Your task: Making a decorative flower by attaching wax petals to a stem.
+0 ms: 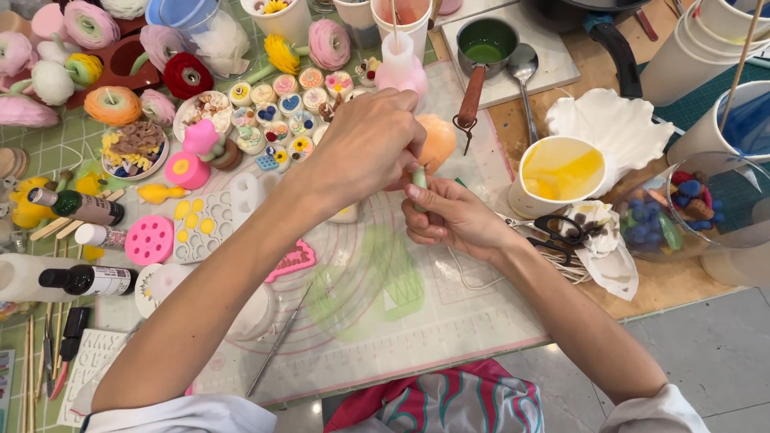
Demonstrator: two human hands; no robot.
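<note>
My fingers (413, 156) on the left hand (365, 148) are bunched narrow and pinched down over the top of a small pale green stem piece (420, 180), while the fingers of my right hand (453, 218) are curled shut around its lower end, so the piece stands nearly upright between the two hands, touching both. Just behind my left fingertips sits a round peach-orange wax shape (439, 138), partly hidden by my knuckles, and beyond that a pink bottle-shaped mould (400, 67) with a stick rising from it. Under both hands lies the clear work mat (377, 321), with green leaf shapes showing through it near my wrists. To the right of my right fingers stands a white cup of yellow wax (561, 172), and just below it black-handled scissors (561, 232) rest on crumpled tissue. Farther off behind the cup, a small saucepan of green liquid (486, 42) sits beside a metal spoon (523, 66). To the left of my left fingers are rows of little decorated round candles (281, 108), a white mould tray with yellow fillings (200, 224) and a pink round mould (149, 240). A thin metal tool (277, 343) lies on the mat below my left forearm.
</note>
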